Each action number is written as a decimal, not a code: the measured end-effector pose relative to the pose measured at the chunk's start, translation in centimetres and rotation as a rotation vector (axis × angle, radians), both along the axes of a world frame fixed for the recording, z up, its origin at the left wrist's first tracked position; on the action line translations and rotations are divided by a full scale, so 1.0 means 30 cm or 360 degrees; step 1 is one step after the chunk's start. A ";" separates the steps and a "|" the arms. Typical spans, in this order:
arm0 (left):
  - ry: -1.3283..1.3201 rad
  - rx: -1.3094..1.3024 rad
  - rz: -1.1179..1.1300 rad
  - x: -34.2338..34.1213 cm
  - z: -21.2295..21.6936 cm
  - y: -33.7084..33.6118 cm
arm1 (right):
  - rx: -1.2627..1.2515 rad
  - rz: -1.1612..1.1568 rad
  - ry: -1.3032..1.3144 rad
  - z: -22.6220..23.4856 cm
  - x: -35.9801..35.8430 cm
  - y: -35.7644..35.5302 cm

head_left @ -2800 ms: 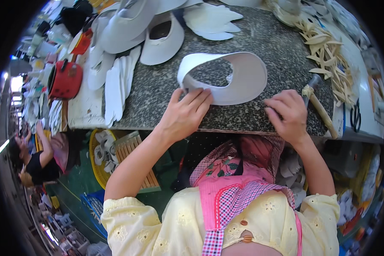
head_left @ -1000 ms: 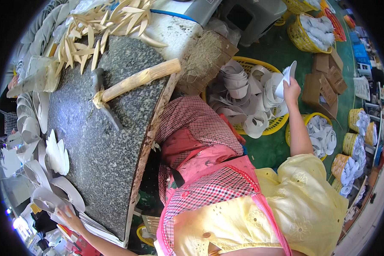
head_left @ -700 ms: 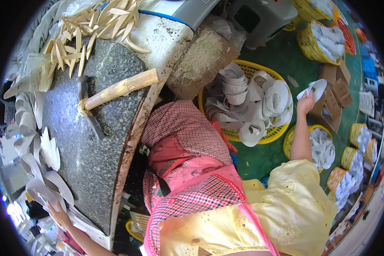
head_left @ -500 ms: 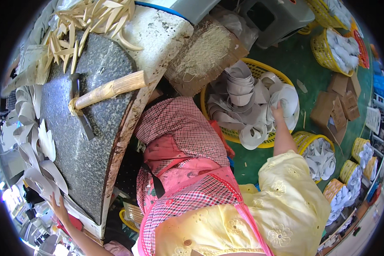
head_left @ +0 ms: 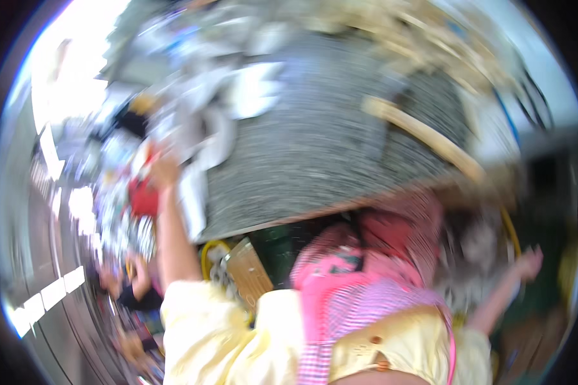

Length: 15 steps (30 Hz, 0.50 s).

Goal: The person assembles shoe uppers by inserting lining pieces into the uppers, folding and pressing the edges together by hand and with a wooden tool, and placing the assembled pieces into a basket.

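The picture is smeared by a fast head turn. My left hand (head_left: 164, 173) is stretched out to the left edge of the grey speckled stone slab (head_left: 315, 147), among white curved cut-out pieces (head_left: 202, 144) and beside a red object (head_left: 144, 196). Blur hides whether it grips anything. My right hand (head_left: 530, 263) hangs out low at the right, fingers apart and holding nothing, near the yellow basket's rim (head_left: 512, 228). A wooden-handled hammer (head_left: 424, 138) lies on the slab's right part.
More white pieces (head_left: 250, 93) are heaped at the slab's far left. A brown ribbed board (head_left: 247, 273) and a yellow bin rim (head_left: 205, 250) sit below the slab's front edge. Another person (head_left: 131, 292) is at the lower left.
My view has swung back from the basket on the right to the slab. My right hand has let go of the white piece and left the basket. My left hand stays at the slab's left edge.
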<state>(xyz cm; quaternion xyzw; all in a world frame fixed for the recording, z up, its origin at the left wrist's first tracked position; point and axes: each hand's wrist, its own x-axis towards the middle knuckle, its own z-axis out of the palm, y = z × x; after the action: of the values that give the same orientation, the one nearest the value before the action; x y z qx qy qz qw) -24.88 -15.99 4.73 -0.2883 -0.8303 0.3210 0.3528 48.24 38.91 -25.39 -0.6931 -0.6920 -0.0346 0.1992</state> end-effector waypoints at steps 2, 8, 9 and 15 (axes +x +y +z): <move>-0.0522 0.1238 0.0187 0.146 -0.051 0.347 | 0.0589 0.0184 0.0871 0.206 -0.004 0.123; -0.0381 0.2190 -0.0387 0.091 0.072 0.146 | 0.0149 0.1603 0.1470 0.900 -0.928 -0.082; -0.0436 0.2060 -0.0448 0.085 0.077 0.127 | 0.0187 0.1934 0.1235 0.987 -1.084 -0.171; -0.0233 0.1438 -0.0369 -0.057 -0.142 0.463 | -0.0231 0.3016 0.0900 1.061 -1.907 -0.683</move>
<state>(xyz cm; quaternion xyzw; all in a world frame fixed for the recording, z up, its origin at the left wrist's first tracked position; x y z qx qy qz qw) -26.60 -2.09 0.46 -0.2185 -0.8719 -0.1351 0.4169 -8.97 18.42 6.44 0.1535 -0.8877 0.3481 0.2593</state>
